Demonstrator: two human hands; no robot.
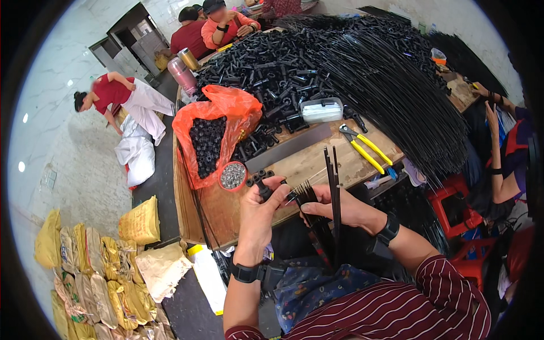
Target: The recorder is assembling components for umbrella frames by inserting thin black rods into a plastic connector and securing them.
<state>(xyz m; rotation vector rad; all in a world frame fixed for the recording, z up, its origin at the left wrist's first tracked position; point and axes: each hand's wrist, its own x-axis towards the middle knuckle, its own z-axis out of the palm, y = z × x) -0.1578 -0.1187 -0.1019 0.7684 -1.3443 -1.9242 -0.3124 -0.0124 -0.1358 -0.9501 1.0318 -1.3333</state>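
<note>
1. Head view looks down on two bare hands at the near edge of a wooden workbench (317,164). The left hand (262,207) is closed around a small black plastic connector (262,180), thumb and fingers pinching it. The right hand (340,207) is clamped on a bunch of thin black rods (334,187), which stand up past the fingers and hang down toward the lap.
2. Connector and rod ends sit close together between the two hands; whether any rod is already seated in the connector I cannot tell, since the fingers hide the joint. I judge the fitting to be under way, not finished.
3. Much seems left: beyond the grip, across the bench, lies a great heap of black connectors (266,73), and to its right a long sheaf of black rods (396,85) fans over the bench edge.
4. Just past the left hand stands a small round red tub of metal bits (232,175), with an orange plastic bag of black pieces (212,133) behind it.
5. Beyond the right hand lie yellow-handled pliers (365,148), and farther off a clear plastic box (321,110).
6. Nothing blocks the space between the hands. Another person's forearm (496,153) works at the far right, well apart; other people sit at the far end.
</note>
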